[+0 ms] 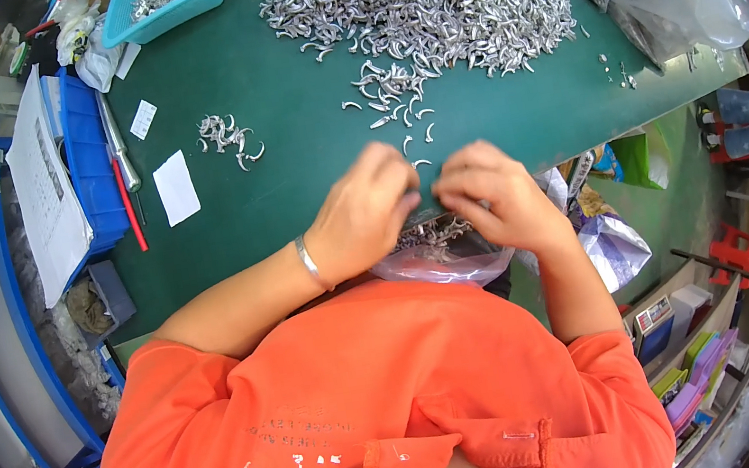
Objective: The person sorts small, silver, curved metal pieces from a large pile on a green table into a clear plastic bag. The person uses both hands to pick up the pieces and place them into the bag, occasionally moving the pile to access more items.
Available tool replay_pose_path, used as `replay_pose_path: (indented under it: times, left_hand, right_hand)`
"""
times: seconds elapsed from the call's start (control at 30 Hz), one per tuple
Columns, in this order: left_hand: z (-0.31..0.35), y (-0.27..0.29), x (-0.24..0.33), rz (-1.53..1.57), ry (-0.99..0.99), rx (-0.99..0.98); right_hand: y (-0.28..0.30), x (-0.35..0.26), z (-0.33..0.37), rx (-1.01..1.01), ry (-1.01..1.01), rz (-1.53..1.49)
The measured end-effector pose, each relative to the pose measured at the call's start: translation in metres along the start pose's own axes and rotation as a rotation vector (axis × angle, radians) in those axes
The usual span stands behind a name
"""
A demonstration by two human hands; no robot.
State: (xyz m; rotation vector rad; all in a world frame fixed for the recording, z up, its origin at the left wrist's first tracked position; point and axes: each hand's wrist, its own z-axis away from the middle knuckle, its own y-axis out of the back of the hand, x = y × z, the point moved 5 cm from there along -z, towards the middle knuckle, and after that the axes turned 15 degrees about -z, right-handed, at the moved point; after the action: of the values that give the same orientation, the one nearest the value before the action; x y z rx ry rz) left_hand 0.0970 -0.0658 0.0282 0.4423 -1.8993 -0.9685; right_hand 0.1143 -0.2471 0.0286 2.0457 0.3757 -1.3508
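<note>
Two hands [360,209] [498,195], curved silvery pieces [434,10] beyond

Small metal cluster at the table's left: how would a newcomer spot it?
On the green table, start from the large heap of silvery curved pieces. Left of it, beside a plain white paper, lies the small cluster, a loose handful detached from the heap.
</note>
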Motion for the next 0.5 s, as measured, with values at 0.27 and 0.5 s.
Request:
replay_pose_path:
  times: [0.27,0.5]
  left_hand:
    - [-0.002,-0.016,0.003,-0.066,-0.197,-0.039]
    - [-0.01,0.011,-0.014,-0.138,-0.042,0.098]
  right_hand:
    - [-0.005,0.006,-0.005,0.025,0.011,0.075]
    - [0.006,-0.003,-0.019,0.0,0.02,0.145]
